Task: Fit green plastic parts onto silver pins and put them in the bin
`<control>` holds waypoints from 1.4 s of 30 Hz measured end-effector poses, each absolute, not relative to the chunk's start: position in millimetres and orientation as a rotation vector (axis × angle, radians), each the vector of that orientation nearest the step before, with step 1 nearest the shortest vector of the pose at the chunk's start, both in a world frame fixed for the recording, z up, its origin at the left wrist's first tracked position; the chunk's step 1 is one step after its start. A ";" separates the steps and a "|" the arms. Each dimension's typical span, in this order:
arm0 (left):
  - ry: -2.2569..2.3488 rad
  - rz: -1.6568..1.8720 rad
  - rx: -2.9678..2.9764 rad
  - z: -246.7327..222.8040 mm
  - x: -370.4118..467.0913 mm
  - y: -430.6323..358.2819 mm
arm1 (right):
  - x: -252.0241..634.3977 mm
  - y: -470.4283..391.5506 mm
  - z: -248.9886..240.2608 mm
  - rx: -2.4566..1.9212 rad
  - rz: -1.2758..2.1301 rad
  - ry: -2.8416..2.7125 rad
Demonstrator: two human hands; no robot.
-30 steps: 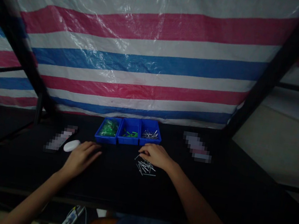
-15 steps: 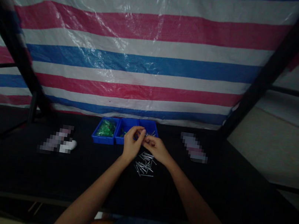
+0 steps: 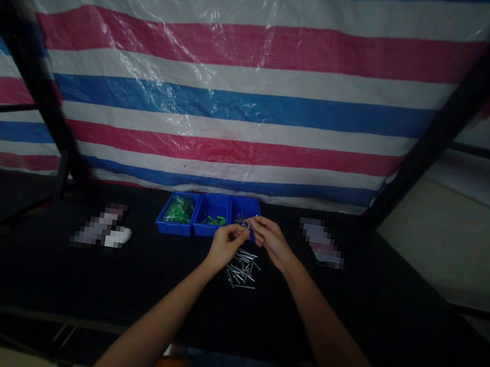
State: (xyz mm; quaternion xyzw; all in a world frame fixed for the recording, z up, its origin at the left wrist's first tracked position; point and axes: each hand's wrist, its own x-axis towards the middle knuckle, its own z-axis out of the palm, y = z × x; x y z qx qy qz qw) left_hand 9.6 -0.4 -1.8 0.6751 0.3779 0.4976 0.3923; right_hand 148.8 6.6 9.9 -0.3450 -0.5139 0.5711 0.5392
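Observation:
My left hand (image 3: 225,247) is closed in a pinch in front of the middle blue bin (image 3: 201,230). My right hand (image 3: 272,241) is closed too, its fingertips at the front of the right blue bin (image 3: 256,208) and close to the left hand's. A small shiny bit shows at the right fingertips, but what either hand pinches is too small to make out. Below the hands lies a loose pile of silvery screws or nails (image 3: 242,271). Small metal pieces (image 3: 240,219) lie in the right bin, several green plastic pieces (image 3: 216,220) in the middle one.
The left blue bin (image 3: 159,220) holds a clear bag of green pieces (image 3: 179,209). On the black table (image 3: 155,293) are a blurred-out object (image 3: 99,224) beside a white rounded item (image 3: 124,235), and another blurred-out object (image 3: 321,242) at right. A striped tarp (image 3: 238,106) hangs behind.
My hands have drawn slightly apart: the left has come down and nearer to me, the right has risen toward the right bin. The green pieces in the middle bin are now uncovered.

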 end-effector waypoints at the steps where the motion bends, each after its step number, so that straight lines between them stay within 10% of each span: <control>1: 0.953 1.263 1.694 -3.3 9.2 1.3 | 148.9 6.9 9.7 -0.822 1.357 -1.223; 42: 0.949 1.399 1.419 13.1 -0.1 3.6 | 150.1 12.8 5.2 -0.936 1.291 -1.220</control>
